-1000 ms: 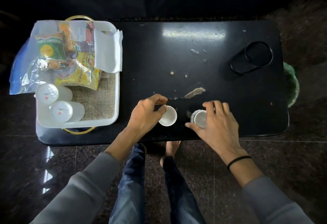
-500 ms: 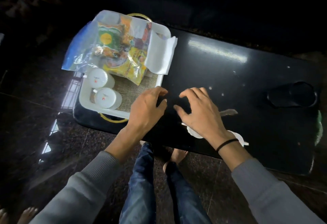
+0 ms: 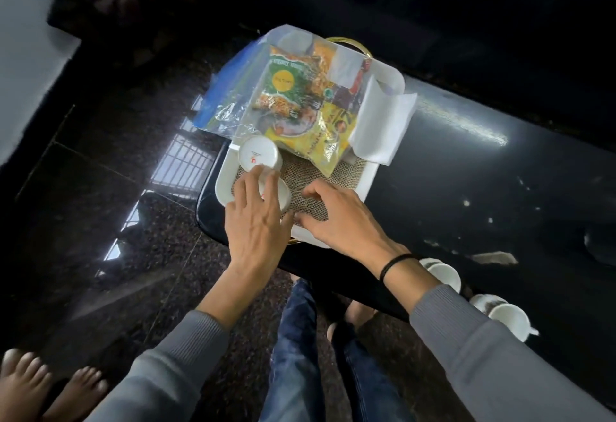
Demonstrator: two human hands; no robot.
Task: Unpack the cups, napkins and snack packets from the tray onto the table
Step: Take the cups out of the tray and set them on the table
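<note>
The black table (image 3: 466, 188) carries one white tray (image 3: 369, 181) at its left end; the tray's near rim lies close to the table's near edge. Right of the tray the tabletop bears only pale crumbs and a torn scrap.

One clear plastic bag (image 3: 240, 101) overhangs the tray's far left rim. It holds at least two snack packets: a green packet (image 3: 286, 88) with a yellow disc and a yellow packet (image 3: 320, 141). Their print is too small to read.

A folded white napkin (image 3: 380, 125) drapes over the right rim; the sheet count cannot be told.

Cups, total four:
- Far tray cup (image 3: 258, 155), on its side, red mark on its base.
- Near tray cup (image 3: 283, 193), likewise on its side.
- Two table cups (image 3: 445, 275) (image 3: 510, 318) at the near edge.

The left hand (image 3: 256, 221) rests nearly straight fingers on the near tray cup. The right hand (image 3: 340, 221) hovers over the burlap liner (image 3: 340, 175), loosely curled, holding nothing.
</note>
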